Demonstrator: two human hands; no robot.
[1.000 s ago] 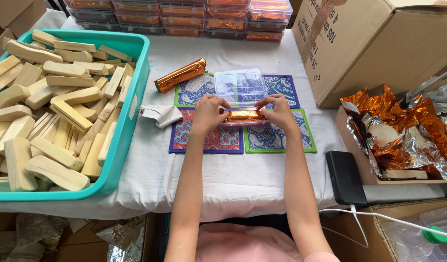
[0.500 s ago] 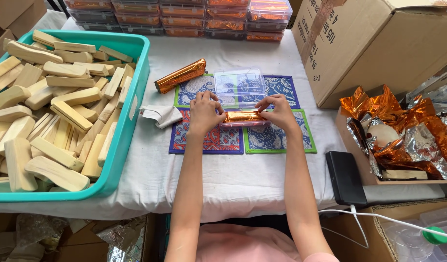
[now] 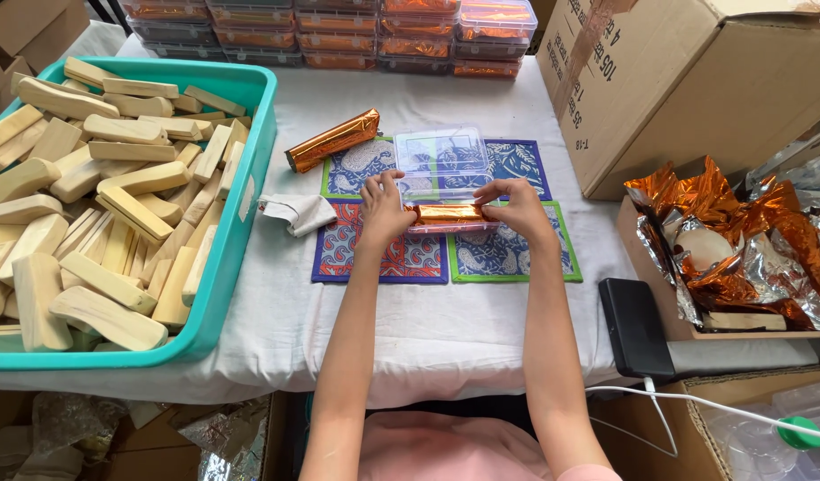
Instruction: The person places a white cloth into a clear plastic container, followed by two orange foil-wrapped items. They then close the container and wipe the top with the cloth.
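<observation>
Head view looks down on a white-clothed table [image 3: 401,321] where both hands meet over a small clear plastic case [image 3: 452,223] that sits on 4 patterned mats [image 3: 385,258]. A bar wrapped in orange foil [image 3: 447,214] lies lengthwise in the base of the case. The left hand [image 3: 383,211] curls at the bar's left end, its fingertips pinching the foil there while the thumb side rests near the hinged lid [image 3: 441,160]; the right hand [image 3: 521,207] mirrors it, pinching the right end. Holding both ends at once seems to keep the bar level and square to the narrow tray, so that it seats without catching the rim. The lid stands swung back behind the base, flat on the upper mats, which leaves the opening clear.

The foil is glossy, creased and coppery, with folded ends. A second foil-wrapped bar [image 3: 332,139] lies slanted just beyond the mats, apart from the hands. The mats look like thin printed card or fabric in blue, red and green borders. On the left, a teal plastic tub [image 3: 249,160] is heaped with pale, smooth wooden blocks [image 3: 98,214], some with rounded ends. A small folded white cloth [image 3: 296,212] lies between tub and mats. Filled clear cases are stacked [image 3: 338,31] along the far edge. On the right stand a large cardboard box [image 3: 695,89], a carton of crumpled orange and silver foil [image 3: 739,240], and a flat black device [image 3: 635,326] with a white cable.
</observation>
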